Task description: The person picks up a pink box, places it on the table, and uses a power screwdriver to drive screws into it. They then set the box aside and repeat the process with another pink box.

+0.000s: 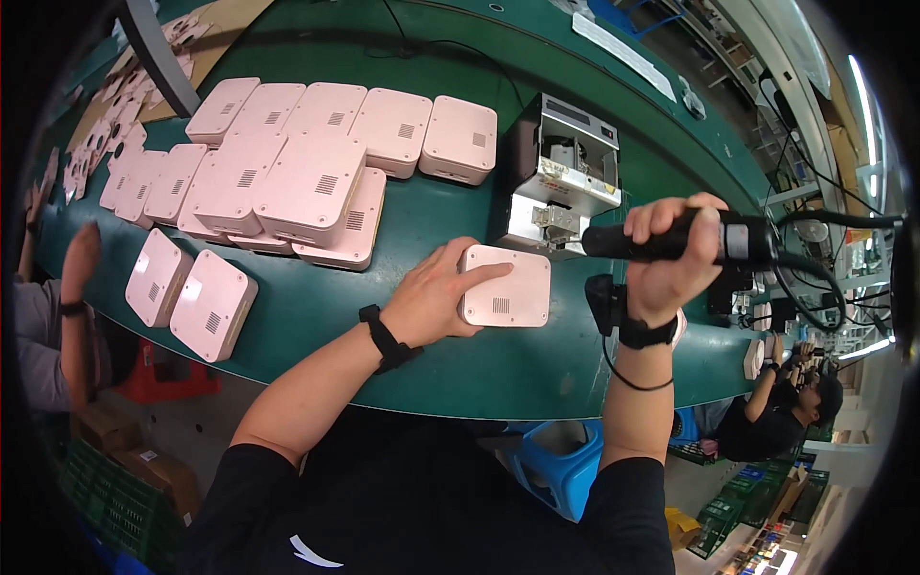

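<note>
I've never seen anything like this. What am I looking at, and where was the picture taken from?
There's no robot here: these are a person's two bare hands, seen from a wide fisheye camera worn on the head, looking down. That lens makes straight edges bend.

The left hand holds the left end of a pale pink box on a green table. The right hand grips a black cylindrical tool with a cable.

More pink boxes lie toward the left, some stacked. Beyond the hands stands a black and silver device. Other people sit at both sides.
</note>
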{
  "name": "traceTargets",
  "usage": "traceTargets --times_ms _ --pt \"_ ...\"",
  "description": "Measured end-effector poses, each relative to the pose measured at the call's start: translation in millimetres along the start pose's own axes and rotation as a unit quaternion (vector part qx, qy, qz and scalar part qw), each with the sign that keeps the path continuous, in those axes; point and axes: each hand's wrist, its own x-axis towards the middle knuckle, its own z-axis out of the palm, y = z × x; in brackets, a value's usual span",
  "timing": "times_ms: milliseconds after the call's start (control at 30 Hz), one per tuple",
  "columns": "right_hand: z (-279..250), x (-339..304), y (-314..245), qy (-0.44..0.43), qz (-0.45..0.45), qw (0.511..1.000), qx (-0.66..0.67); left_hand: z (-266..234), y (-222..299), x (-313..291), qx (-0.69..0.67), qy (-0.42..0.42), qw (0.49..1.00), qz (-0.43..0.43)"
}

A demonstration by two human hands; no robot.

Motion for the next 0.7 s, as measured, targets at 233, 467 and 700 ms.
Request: traceTargets --times_ms 233,467,700 --pt "4.3 -3.7 2.3 0.014 0.076 0.996 -0.041 0.8 -4.4 -3.3 -0.006 0.0 1.0 -0.004" --pt "6.8 -60.4 -30.3 -0.066 0.081 0.994 0.042 0.1 -5.7 0.2 -0.014 -0.008 1.0 0.004" --pt "8.2 -78.0 -27.6 -0.079 0.088 0.993 0.022 2.3 -5.6 -0.5 -0.014 0.007 1.0 0.012"
